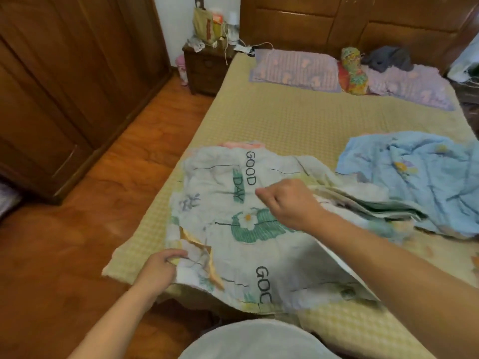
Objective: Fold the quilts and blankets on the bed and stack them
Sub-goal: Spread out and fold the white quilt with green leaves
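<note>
A pale quilt (pixel 220 244) printed with "GOOD DAY" and green leaves lies partly folded at the near left corner of the bed (pixel 285 120). My left hand (pixel 162 268) pinches its near left corner, where a yellow underside shows. My right hand (pixel 290 203) hovers over the quilt's middle with fingers curled, at the edge of the folded layers; whether it grips cloth is unclear. A crumpled light blue blanket (pixel 420 177) lies unfolded to the right, touching the quilt.
Two purple pillows (pixel 295 67) and a colourful rolled bundle (pixel 352 71) lie at the headboard, with a grey garment (pixel 388 58). A cluttered wooden nightstand (pixel 204 66) stands at the far left of the bed. Wooden wardrobe (pixel 64 86) and floor are on the left.
</note>
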Demonstrator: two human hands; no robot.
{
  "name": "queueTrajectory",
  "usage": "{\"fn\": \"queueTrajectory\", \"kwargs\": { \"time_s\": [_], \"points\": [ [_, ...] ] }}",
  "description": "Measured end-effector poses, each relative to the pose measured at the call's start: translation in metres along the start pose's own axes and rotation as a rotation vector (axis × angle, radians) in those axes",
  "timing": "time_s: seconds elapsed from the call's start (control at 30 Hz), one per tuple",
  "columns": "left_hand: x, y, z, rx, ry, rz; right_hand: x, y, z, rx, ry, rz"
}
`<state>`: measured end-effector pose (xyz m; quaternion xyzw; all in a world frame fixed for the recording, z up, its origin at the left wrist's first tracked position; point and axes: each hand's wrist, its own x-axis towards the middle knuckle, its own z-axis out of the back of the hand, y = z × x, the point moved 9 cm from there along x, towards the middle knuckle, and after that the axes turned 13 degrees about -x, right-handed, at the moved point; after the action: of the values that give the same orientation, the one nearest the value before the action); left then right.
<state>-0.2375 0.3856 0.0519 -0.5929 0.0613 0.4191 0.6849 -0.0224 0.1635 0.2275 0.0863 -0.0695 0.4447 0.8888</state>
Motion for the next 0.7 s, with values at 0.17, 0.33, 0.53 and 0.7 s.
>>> {"fn": "queueTrajectory", "kwargs": {
  "time_s": [0.17, 0.33, 0.53, 0.7],
  "points": [
    [-0.025, -0.007, 0.001, -0.171, 0.151, -0.057, 0.024, 0.173, -0.069, 0.238, 0.106, 0.275],
    [-0.032, -0.016, -0.009, -0.33, 0.243, -0.08, 0.03, 0.2, -0.136, 0.446, 0.244, 0.015],
    [-0.02, -0.006, -0.015, -0.081, 0.217, -0.083, 0.015, 0.176, -0.187, 1.115, 0.339, -0.584],
    [0.0, -0.011, -0.003, -0.034, 0.098, -0.041, -0.004, 0.131, -0.181, 1.334, 0.048, -1.08]
  ]
}}
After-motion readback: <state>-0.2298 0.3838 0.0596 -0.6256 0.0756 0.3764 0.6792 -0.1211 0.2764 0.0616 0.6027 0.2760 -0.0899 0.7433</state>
